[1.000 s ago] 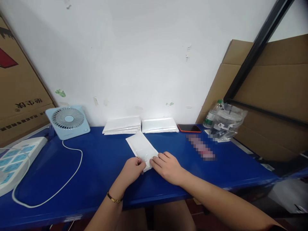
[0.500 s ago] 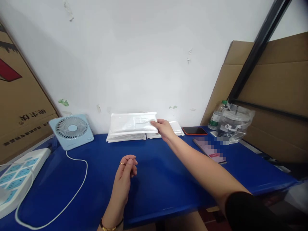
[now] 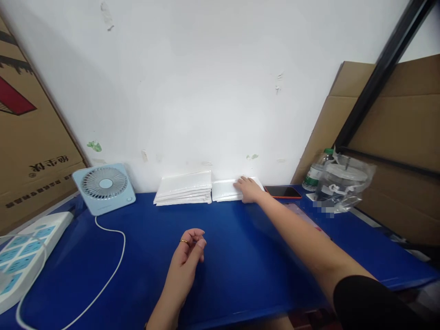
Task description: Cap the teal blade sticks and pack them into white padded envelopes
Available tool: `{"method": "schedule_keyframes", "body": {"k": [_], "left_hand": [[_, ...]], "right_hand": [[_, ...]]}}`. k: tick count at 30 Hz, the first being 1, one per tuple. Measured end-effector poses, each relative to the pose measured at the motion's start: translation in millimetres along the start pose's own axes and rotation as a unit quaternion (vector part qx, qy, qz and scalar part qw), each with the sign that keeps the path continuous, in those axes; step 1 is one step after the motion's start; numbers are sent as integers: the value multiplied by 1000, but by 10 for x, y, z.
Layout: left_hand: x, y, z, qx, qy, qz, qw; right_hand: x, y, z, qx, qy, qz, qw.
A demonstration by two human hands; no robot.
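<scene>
My right hand (image 3: 250, 189) reaches to the back of the blue table and rests on the right stack of white packets (image 3: 225, 187), its fingers stretched over the top one. These look like flat, shiny mailers. Just left of it lies a taller stack of similar white packets (image 3: 185, 184), against the wall and touched by neither hand. Above the table's near middle is my left hand (image 3: 189, 252), loosely curled with thumb against fingers and nothing visible in it. A ring is on one of its fingers.
A light blue fan (image 3: 105, 187) with a white cable stands at left, behind a power strip (image 3: 34, 252). Right of the packets lie a phone (image 3: 283, 192) and a second, partly covered device (image 3: 304, 215). Beyond are a bottle (image 3: 313, 174) and a bagged cup (image 3: 343, 178). Cardboard flanks both sides.
The packet that my right hand held now lies on the left stack, released. That hand has moved right onto the right stack. My left hand has shifted slightly right; the view has shifted a little.
</scene>
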State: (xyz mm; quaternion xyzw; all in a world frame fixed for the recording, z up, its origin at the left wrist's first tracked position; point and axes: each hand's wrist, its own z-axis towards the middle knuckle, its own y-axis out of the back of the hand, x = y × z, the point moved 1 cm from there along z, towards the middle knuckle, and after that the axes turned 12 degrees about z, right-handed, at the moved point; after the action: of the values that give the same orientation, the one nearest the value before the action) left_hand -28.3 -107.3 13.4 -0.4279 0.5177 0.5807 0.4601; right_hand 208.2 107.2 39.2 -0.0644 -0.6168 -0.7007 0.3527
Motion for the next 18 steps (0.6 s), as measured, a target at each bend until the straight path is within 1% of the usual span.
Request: {"method": "schedule_keyframes", "body": {"k": [1,2,3,4,7,9,11,13,15,17,18], "left_hand": [[-6,-8,2,1,0,3,1000],[-8,-12,4,0,1,7,1000],[-5,-14,7,-3,4,12,1000],[2,-13,10,-6,8,18,1000],[33,-9,19,-7,27,29,999],[47,-23,21,3,51,5,999],[49,-70,23,16,85,-50,995],[41,-155,31,18,113,-108,988],[32,-269,51,18,113,-148,982],[30,-384,82,4,95,-185,978],[31,-430,100,-20,85,-208,974]], "right_hand": [[-55,24,-65,26,22,-98,995],[-92,37,-114,46,38,-181,982],[-114,47,-149,56,46,-237,969],[-122,59,-175,55,43,-260,963],[-104,104,-272,38,27,-274,961],[-80,118,-408,24,19,-284,958],[-41,81,-616,2,26,-278,960],[36,-19,-870,-32,70,-231,970],[154,-162,-1117,-42,138,-160,977],[297,-294,-1311,-19,231,-91,968],[363,-339,-1380,0,268,-59,961]]}}
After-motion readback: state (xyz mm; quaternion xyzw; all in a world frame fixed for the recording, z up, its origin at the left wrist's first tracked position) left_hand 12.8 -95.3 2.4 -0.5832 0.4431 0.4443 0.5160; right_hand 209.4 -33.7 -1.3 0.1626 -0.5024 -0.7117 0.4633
